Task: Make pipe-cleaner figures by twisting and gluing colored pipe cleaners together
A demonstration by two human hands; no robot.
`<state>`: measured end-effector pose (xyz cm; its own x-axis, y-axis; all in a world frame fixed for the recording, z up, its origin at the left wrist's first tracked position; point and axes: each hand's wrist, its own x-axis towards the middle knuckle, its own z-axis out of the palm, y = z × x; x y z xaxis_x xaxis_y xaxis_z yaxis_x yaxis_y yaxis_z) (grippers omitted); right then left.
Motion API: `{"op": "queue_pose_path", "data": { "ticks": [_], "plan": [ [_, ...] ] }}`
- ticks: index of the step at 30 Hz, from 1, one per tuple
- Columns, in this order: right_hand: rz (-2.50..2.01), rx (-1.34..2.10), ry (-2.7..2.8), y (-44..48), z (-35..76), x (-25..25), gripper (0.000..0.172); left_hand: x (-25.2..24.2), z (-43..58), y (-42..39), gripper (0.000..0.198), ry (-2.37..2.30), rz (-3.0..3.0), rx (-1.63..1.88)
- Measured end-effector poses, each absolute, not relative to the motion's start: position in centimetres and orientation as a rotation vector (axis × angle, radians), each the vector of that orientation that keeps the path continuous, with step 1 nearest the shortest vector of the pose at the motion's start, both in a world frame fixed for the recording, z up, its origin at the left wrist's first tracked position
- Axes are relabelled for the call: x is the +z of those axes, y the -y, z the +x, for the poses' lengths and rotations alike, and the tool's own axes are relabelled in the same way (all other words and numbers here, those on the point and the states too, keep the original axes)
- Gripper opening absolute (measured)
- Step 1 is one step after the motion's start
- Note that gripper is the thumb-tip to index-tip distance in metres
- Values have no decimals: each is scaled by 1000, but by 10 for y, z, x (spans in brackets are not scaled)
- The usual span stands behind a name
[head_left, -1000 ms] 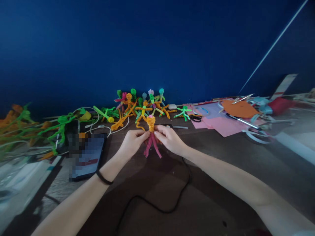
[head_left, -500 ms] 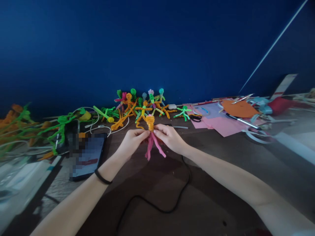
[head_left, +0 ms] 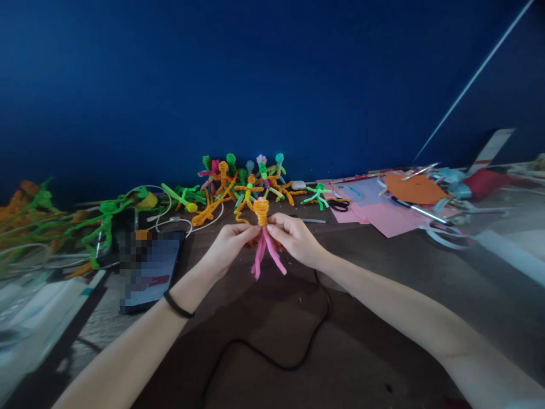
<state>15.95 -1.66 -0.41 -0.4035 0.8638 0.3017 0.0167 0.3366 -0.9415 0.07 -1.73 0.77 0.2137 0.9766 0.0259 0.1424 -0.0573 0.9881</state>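
Between my two hands, above the table, is a pipe cleaner figure (head_left: 262, 213) with an orange coiled upper part and pink legs hanging down. My left hand (head_left: 227, 245) pinches it from the left, thumb and finger at the base of the orange coil. From the right, my right hand (head_left: 294, 238) pinches the same spot. Fingertips hide the joint between coil and legs. Just behind stand several finished-looking pipe cleaner figures (head_left: 250, 190) in orange, green, pink and blue, against the blue wall.
A phone (head_left: 155, 275) lies left of my left hand. White cables (head_left: 159, 213) and green and orange pipe cleaners (head_left: 108, 218) crowd the left. At right are pink paper sheets (head_left: 385, 217), orange paper (head_left: 415, 188) and a pen (head_left: 421, 211). A black cord (head_left: 293, 366) curves across the front.
The figure has shifted and turned very slightly in my fingers. Both hands keep their pinch in nearly the same place.
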Motion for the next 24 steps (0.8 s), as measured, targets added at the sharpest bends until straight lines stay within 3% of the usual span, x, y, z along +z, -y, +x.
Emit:
{"op": "queue_pose_path", "data": {
  "ticks": [24],
  "plan": [
    [-823,1115,1642,15,155,-4,22,4,1,20,21,-988,1395,1012]
  ]
}}
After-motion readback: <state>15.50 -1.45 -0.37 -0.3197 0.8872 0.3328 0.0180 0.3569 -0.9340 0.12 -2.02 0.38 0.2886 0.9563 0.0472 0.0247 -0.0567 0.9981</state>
